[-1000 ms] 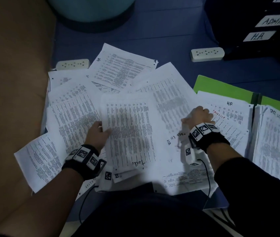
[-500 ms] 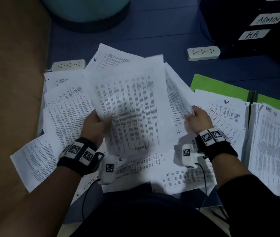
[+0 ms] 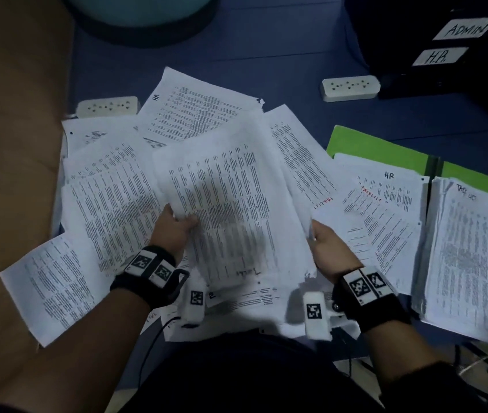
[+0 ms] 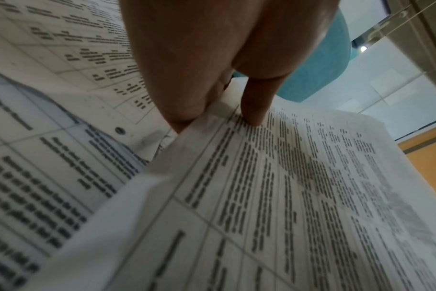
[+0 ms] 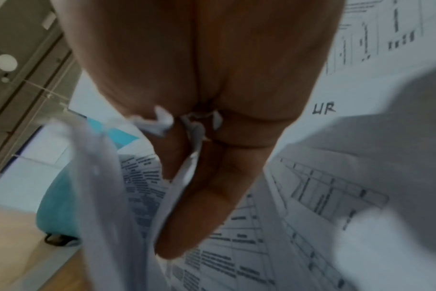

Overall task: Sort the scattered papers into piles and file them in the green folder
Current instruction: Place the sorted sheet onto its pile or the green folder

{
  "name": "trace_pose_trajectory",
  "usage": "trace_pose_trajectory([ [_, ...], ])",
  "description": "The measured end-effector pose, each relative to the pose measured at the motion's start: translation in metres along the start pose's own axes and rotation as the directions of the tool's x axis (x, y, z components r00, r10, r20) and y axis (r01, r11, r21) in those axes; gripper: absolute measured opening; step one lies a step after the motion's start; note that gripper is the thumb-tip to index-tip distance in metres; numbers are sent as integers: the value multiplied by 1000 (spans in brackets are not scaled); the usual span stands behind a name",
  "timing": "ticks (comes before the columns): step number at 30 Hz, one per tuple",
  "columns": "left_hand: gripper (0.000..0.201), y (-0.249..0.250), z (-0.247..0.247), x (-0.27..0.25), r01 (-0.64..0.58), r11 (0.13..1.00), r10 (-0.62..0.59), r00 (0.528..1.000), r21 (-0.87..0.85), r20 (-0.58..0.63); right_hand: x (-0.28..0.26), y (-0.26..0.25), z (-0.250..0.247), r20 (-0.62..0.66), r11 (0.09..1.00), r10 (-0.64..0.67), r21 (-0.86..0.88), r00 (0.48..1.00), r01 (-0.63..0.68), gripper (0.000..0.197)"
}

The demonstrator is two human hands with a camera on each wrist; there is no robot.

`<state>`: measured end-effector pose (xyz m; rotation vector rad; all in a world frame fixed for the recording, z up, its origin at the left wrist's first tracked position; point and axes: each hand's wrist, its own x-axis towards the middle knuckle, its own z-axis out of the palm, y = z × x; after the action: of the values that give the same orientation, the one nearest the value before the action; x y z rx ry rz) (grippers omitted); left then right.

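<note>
In the head view, a sheaf of papers is held above the scattered papers on the floor, left of the green folder. In the left wrist view, its edge is pinched by the left hand. In the right wrist view, the opposite edge is pinched by the right hand.

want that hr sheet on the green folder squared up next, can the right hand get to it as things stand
Probably not yet: the right hand is beside the HR sheet with nothing between, but it grips the lifted stack with the left hand.
</note>
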<state>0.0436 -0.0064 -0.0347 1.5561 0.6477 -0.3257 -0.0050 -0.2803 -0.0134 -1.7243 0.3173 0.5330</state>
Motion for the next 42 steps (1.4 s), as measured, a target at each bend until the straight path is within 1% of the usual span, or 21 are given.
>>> trace_pose_trajectory([
  [3, 19, 7, -7, 2, -91, 992, 95, 995, 86, -37, 17, -2, -11, -78, 999, 5, -46, 997, -8, 16],
  [4, 18, 11, -7, 1, -116, 988, 120, 992, 103, -32, 23, -4, -15, -95, 998, 2, -59, 995, -7, 21],
  [6, 18, 14, -7, 3, -155, 980, 159, 987, 125, -24, 35, -8, -18, -74, 991, -9, -134, 997, -1, 28],
  [8, 20, 17, -3, 4, -188, 973, 191, 981, 134, -14, 42, -14, -12, -17, 976, -1, -216, 1000, -3, 22],
  [10, 20, 16, 0, 5, -205, 968, 211, 977, 147, -28, 47, -15, -5, -35, 978, -8, -206, 999, 0, 21],
  [12, 19, 16, -1, 8, -212, 962, 226, 972, 173, -68, 50, -16, -6, -161, 985, -48, -172, 986, 19, 22],
  [14, 18, 16, -8, 11, -192, 965, 214, 970, 177, -117, 52, -14, -19, -303, 981, -114, -186, 946, 58, 19],
  [15, 18, 15, -12, 13, -176, 969, 200, 971, 173, -133, 53, -13, -28, -362, 975, -118, -217, 925, 39, 11],
  [16, 17, 14, -16, 14, -158, 974, 181, 974, 164, -138, 53, -12, -38, -405, 966, -116, -258, 907, 9, 8],
  [18, 15, 11, -22, 17, -143, 979, 160, 980, 143, -115, 54, -9, -57, -441, 933, -76, -347, 894, -92, 22],
  [19, 15, 11, -23, 17, -138, 983, 150, 984, 123, -98, 53, -10, -64, -442, 919, -62, -374, 895, -121, 25],
  [20, 16, 12, -24, 16, -127, 989, 134, 988, 81, -77, 52, -10, -69, -440, 916, -69, -384, 895, -118, 27],
  [22, 22, 19, -23, 10, -103, 994, 101, 994, -35, -35, 45, -17, -73, -428, 939, -97, -338, 898, -60, 24],
  [25, 29, 27, -23, 8, -64, 976, 69, 997, -209, 18, 29, -36, -66, -391, 987, -154, -107, 907, 121, 18],
  [28, 29, 32, -24, 4, -24, 952, 43, 998, -306, 56, 15, -60, -48, -348, 960, -219, 89, 912, 265, 12],
  [31, 29, 31, -21, 0, 6, 951, 27, 994, -310, 103, -1, -81, -23, -251, 921, -253, 233, 934, 312, 25],
  [33, 32, 28, -14, -5, 23, 959, 24, 986, -281, 163, -12, -90, -5, -158, 885, -245, 366, 957, 287, 31],
  [35, 29, 23, -8, -11, 48, 970, -1, 981, -239, 192, -23, -96, 10, -79, 844, -217, 487, 973, 227, 38],
  [37, 26, 19, -3, -16, 91, 965, -30, 970, -245, 243, -30, -97, 19, 15, 839, -166, 527, 986, 133, 49],
  [39, 26, 17, 1, -22, 136, 949, -44, 951, -286, 306, -35, -94, 22, 87, 852, -108, 522, 990, 47, 59],
  [42, 21, 18, 5, -31, 189, 931, -69, 932, -312, 356, -38, -95, 23, 120, 820, -43, 572, 992, -34, 59],
])
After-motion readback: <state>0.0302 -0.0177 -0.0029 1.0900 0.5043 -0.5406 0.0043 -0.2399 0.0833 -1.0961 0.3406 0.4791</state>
